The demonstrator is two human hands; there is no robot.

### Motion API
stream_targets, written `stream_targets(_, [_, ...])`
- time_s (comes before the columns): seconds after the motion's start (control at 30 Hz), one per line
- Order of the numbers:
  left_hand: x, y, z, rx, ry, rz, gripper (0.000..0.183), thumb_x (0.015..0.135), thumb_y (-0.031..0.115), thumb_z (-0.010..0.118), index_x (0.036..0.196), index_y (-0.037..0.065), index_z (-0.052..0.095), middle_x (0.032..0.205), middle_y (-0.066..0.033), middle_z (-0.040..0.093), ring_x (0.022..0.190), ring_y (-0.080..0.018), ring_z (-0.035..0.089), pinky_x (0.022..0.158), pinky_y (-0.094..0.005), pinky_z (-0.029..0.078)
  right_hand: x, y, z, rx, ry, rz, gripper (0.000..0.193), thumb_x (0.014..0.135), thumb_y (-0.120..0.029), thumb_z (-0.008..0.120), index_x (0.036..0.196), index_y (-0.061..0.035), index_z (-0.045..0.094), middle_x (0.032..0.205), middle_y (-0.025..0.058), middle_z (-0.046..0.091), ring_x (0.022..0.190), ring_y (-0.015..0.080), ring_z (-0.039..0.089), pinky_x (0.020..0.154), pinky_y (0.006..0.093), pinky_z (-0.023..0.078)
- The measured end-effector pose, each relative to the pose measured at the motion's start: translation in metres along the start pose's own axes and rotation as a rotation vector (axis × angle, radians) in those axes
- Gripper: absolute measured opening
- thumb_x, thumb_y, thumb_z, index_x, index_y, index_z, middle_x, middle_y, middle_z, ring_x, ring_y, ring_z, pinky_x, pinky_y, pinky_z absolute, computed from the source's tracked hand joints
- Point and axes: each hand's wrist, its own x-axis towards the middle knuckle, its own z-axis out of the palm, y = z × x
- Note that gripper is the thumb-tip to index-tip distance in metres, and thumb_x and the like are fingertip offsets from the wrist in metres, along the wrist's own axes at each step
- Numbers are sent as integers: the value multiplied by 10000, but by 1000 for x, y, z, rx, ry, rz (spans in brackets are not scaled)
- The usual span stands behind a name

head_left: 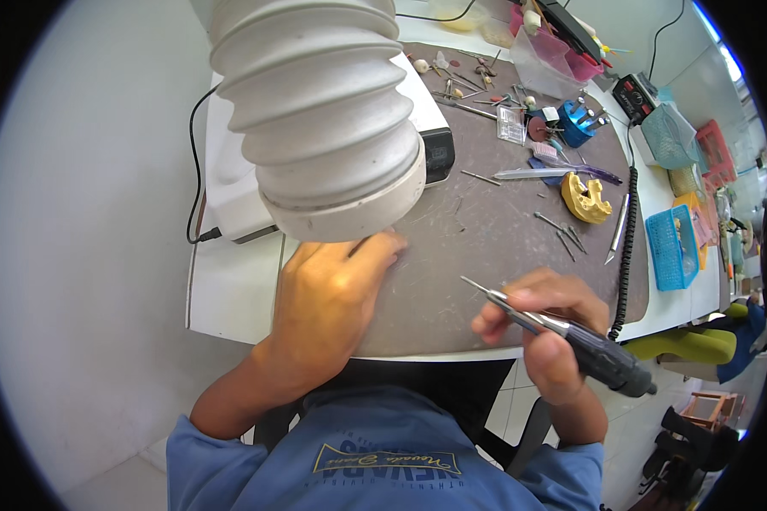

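Observation:
In my right hand (562, 332) is a dark rotary handpiece (609, 358) with a silver nose, held like a pen. Its thin bur points up and left over the brown mat (435, 298). My left hand (332, 281) lies at the mat's left edge, back upward and fingers curled closed. The rim of a ribbed grey suction hose (324, 111) hides part of those fingers, and whatever they may hold is out of sight. To the right of centre, a yellow dental model (585, 199) rests on the mat, near several loose burs (562, 234).
A white machine (230, 183) stands behind the hose at left. Rotary bits, a blue bur stand (579, 122) and a clear bin (545, 64) occupy the back. A knife (618, 228), a coiled black cord (629, 255) and a blue basket (673, 247) line the right side.

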Motion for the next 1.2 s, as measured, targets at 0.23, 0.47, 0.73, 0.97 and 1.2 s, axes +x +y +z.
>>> stream_targets(0.23, [11, 2, -22, -1141, -297, -562, 215, 965, 30, 629, 1172, -24, 626, 1065, -121, 694, 955, -111, 646, 821, -249, 526, -4, 23, 21, -559, 109, -402, 283, 755, -40, 798, 1009, -28, 673, 867, 147, 711, 729, 235, 709, 635, 296, 564])
stream_targets(0.47, [25, -11, -27, -1319, -464, -768, 244, 1010, 96, 587, 1230, -11, 585, 1176, -143, 666, 971, -98, 658, 908, -244, 542, 22, 19, 24, -697, 27, -488, 280, 700, -5, 785, 945, -22, 651, 817, 135, 694, 746, 271, 729, 634, 325, 586])
stream_targets(0.73, [-6, -36, -8, -1283, -373, -713, 356, 995, 116, 621, 1311, -26, 539, 1191, -121, 627, 1000, -131, 595, 934, -264, 506, 70, 19, 4, -671, -176, -631, 301, 688, -27, 824, 925, 19, 644, 805, 171, 698, 723, 287, 734, 580, 299, 570])
stream_targets(0.97, [-35, -71, 7, -1336, -382, -772, 427, 928, 31, 666, 1313, -78, 517, 1202, -186, 590, 977, -192, 616, 894, -287, 535, 74, 34, 1, -536, -235, -579, 311, 729, -59, 848, 933, 17, 627, 814, 149, 696, 761, 296, 744, 595, 314, 587])
stream_targets(1.2, [-38, -48, 6, -1775, 21, -1123, 379, 908, 84, 678, 1227, -82, 559, 1144, -197, 597, 964, -221, 628, 889, -281, 546, 87, 34, 3, -505, -284, -648, 295, 737, -60, 845, 920, 6, 623, 769, 103, 662, 738, 301, 712, 648, 361, 609])
